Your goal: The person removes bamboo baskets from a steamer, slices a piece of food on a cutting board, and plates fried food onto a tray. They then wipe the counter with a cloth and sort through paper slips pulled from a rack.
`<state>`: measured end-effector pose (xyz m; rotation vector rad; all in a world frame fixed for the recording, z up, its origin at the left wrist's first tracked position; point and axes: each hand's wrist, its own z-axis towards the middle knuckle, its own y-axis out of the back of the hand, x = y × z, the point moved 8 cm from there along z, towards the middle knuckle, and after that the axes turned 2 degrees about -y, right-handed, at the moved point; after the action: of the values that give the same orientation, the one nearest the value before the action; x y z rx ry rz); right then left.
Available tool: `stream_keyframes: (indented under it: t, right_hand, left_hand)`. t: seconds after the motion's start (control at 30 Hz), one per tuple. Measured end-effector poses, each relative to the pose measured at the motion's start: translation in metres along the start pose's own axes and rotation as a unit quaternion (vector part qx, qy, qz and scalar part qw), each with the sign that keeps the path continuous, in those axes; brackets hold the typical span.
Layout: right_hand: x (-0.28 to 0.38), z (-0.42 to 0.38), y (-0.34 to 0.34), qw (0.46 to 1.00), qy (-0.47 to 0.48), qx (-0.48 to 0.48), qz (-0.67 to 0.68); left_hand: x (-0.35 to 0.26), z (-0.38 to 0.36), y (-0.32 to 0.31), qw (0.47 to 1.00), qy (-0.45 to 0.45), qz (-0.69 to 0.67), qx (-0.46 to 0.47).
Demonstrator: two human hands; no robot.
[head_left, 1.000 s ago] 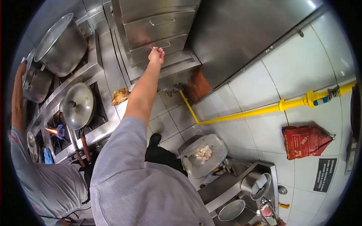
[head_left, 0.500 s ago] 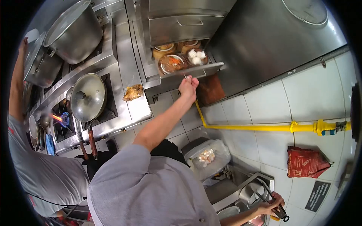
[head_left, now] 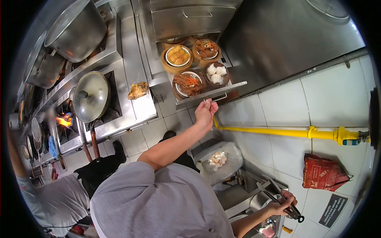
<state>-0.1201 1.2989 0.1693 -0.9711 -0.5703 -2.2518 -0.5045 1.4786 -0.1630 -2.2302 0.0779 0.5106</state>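
Your left hand [head_left: 206,112] is at twelve o'clock, just above the middle of the view, its grip closed with bent fingers on the near end of the metal handle [head_left: 223,96]. The drawer [head_left: 235,87] on that handle lies at twelve o'clock, slid out of the steel cabinet [head_left: 192,23].

Inside the drawer, four round baskets show clearly. Yellow dumplings [head_left: 177,55] sit at its ten o'clock, brown meat with orange shreds [head_left: 206,48] at its one o'clock, white dumplings [head_left: 216,73] at its four o'clock and a darker meat dish [head_left: 189,83] at its seven o'clock. More baskets are partly hidden at the back.

Your right hand [head_left: 284,203], between four and five o'clock, has its grip clamped around the black-handled tongs [head_left: 293,213]. The two arms of the tongs stand apart, pointing toward ten o'clock.

At ten o'clock a browned piece of food [head_left: 137,90] rests on the steel counter [head_left: 143,109]. Beyond it, toward nine, a glass-lidded pan [head_left: 92,97] sits on the stove, near a lit burner [head_left: 65,120]. Two large pots [head_left: 77,33] [head_left: 43,65] stand at ten o'clock.

A person in a grey shirt [head_left: 63,194] is at eight o'clock. At five o'clock, a plastic-lined bin [head_left: 235,152] holds pale scraps [head_left: 217,159]. The yellow pipe [head_left: 274,131] runs along the tiled wall at three o'clock.
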Motion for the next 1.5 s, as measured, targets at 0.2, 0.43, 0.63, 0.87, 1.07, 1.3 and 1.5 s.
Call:
stream_keyframes:
  t: [0.2, 0.43, 0.63, 0.87, 1.07, 1.3, 1.5]
  right_hand:
    - [-0.014, -0.005, -0.004, 0.999, -0.019, 0.005, 0.036]
    - [-0.02, -0.009, -0.002, 0.998, -0.038, -0.017, 0.047]
    - [-0.023, -0.014, -0.003, 0.997, -0.041, -0.016, 0.057]
    - [-0.007, -0.018, -0.048, 0.992, -0.037, 0.007, 0.12]
    - [0.013, -0.028, -0.087, 0.986, -0.02, 0.058, 0.157]
    - [0.021, -0.04, -0.111, 0.989, -0.023, 0.095, 0.107]
    - [0.025, -0.06, -0.118, 0.993, -0.036, 0.071, 0.092]
  left_hand:
    - [-0.01, -0.013, 0.004, 0.994, 0.035, 0.093, 0.047]
    - [-0.076, -0.075, 0.069, 0.929, -0.063, 0.346, 0.117]
    - [-0.181, -0.033, 0.168, 0.841, -0.281, 0.459, -0.058]
    - [-0.217, 0.006, 0.144, 0.899, -0.198, 0.382, -0.08]
    - [-0.252, -0.024, 0.106, 0.527, -0.405, 0.747, -0.032]
    - [-0.262, -0.017, 0.103, 0.664, -0.262, 0.699, -0.03]
    - [-0.045, -0.045, 0.052, 0.887, 0.117, 0.384, 0.23]
